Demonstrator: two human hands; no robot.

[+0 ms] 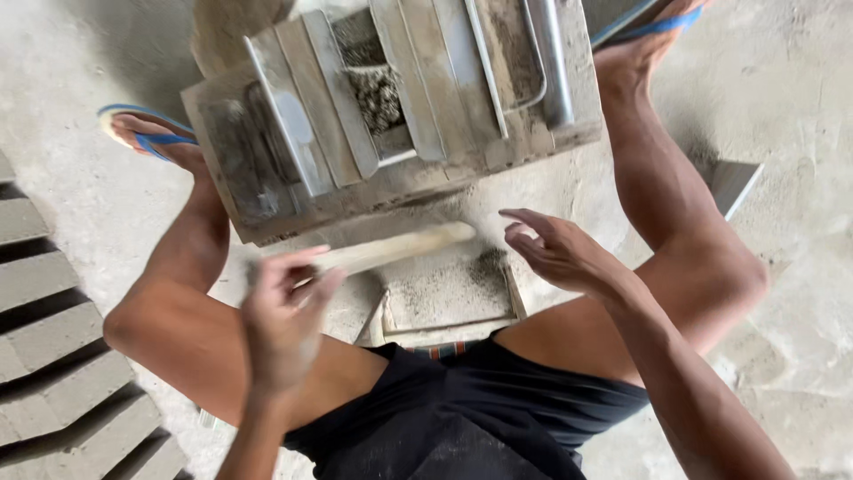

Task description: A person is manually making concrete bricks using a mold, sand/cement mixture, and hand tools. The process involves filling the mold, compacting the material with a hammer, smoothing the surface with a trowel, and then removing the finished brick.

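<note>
- The left hand [283, 320] is blurred; its fingers curl around one end of a pale wooden stick [400, 247] — the stick lies slantwise just above a small grey block [444, 292] dusted with dark grit.
- The right hand [558, 252] hovers beside the stick's far end, fingers spread and loosely bent, holding nothing.
- A metal mould [391, 107] packed with gravelly mix sits beyond, between the sandalled feet.
- Grey blocks [53, 356] lie in rows at the left.

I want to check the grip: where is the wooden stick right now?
In the head view, the wooden stick is held in the left hand, left of centre, just below the metal mould.
</note>
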